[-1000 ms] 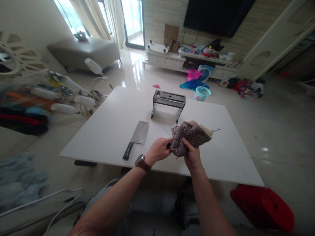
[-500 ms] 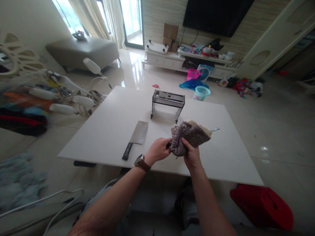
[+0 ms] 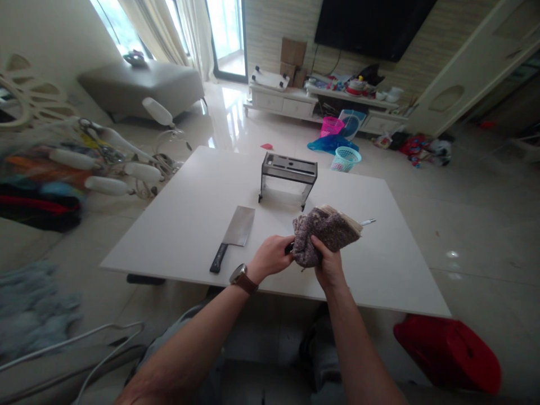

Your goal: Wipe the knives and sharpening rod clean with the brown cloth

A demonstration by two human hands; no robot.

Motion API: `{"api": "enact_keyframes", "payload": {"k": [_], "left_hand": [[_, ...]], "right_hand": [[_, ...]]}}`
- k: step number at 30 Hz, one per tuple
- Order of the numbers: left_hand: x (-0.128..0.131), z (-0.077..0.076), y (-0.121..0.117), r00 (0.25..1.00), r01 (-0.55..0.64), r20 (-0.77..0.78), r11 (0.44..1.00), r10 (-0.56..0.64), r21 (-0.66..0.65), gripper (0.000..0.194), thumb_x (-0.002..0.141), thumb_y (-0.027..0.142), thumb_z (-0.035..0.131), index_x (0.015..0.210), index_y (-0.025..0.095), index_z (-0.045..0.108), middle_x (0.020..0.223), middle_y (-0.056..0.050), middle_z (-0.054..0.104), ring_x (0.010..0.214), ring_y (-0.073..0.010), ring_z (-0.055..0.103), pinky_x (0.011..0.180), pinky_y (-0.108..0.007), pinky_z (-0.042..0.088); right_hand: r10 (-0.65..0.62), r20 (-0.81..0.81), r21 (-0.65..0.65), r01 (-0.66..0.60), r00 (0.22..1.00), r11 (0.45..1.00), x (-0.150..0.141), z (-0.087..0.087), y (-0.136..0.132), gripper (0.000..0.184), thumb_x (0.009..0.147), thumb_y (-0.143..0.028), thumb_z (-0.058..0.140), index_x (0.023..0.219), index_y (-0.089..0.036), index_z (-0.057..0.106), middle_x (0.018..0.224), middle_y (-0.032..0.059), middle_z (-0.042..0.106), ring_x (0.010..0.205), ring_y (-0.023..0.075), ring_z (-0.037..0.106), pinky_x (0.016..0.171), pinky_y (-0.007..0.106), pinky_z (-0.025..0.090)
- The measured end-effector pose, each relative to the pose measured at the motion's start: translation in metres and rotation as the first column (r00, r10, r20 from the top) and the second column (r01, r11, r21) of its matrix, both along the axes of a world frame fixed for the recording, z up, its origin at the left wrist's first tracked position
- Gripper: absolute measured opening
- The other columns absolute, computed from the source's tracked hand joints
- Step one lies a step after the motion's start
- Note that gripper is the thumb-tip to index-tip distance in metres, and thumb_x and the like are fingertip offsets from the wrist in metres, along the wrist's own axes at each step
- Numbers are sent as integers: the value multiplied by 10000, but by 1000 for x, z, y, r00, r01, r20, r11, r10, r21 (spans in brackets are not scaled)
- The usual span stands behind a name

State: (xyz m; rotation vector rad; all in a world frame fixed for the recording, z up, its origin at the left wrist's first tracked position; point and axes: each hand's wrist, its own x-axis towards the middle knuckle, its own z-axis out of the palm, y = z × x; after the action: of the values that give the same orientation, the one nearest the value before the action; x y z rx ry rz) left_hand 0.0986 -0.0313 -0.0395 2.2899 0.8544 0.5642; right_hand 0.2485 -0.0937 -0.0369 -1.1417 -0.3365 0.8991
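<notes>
- Position of the work: a dark-handled implement [image 3: 289, 248] is held above the desk [image 3: 169, 236], at about three o'clock from its centre. Its middle is covered by a folded brown cloth [image 3: 327, 230], beyond which a slim metal tip [image 3: 368, 221] is exposed between two and three o'clock.
- Left hand [image 3: 272, 257]: the fingers are curled closed about the handle.
- Right hand [image 3: 329, 269]: the fingers are closed on the cloth from below, with the thumb pressed along its near face.
- Handling, as judged: the implement should be found stiff and of modest weight, with a smooth metal surface that could be slippery; the cloth should be soft, light and easily bunched. The implement is best grasped by its handle, at the nine-o'clock end, and the cloth through several layers, well away from the tip.
- Cleaver [image 3: 234, 239]: laid flat at nine o'clock from the cloth, its broad blade directed to one o'clock. Greater weight may be expected; the black handle is the proper hold.
- Slotted stand [image 3: 289, 167]: set upright at eleven o'clock from the cloth; its top plate is pierced by dark openings.
- Baskets: a turquoise basket [image 3: 346, 157] and a pink basket [image 3: 332, 126] are placed on the floor towards twelve o'clock. Their contents cannot be made out with confidence through the lattice.
</notes>
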Motion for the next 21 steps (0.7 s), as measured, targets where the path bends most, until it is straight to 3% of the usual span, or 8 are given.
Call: {"api": "enact_keyframes", "payload": {"k": [8, 21], "left_hand": [[0, 1, 0, 1000, -5, -8, 1000, 5, 8, 121, 879, 254, 591, 900, 206, 699, 849, -79, 770, 764, -223, 694, 658, -291, 367], [1, 2, 0, 1000, -7, -17, 1000, 7, 7, 129, 881, 256, 589, 907, 205, 704, 855, -88, 770, 774, -232, 699, 663, -295, 379]], "right_hand": [[5, 4, 6, -5, 1000, 1000, 0, 1, 0, 484, 600, -283, 924, 1047, -178, 772, 1051, 57, 810, 1090, 265, 729, 1081, 488, 544], [9, 12, 6, -9, 1000, 1000, -1, 2, -1, 503, 623, -285, 917, 1090, -176, 766, 1113, 64, 801, 1117, 268, 725, 1083, 480, 545]]}}
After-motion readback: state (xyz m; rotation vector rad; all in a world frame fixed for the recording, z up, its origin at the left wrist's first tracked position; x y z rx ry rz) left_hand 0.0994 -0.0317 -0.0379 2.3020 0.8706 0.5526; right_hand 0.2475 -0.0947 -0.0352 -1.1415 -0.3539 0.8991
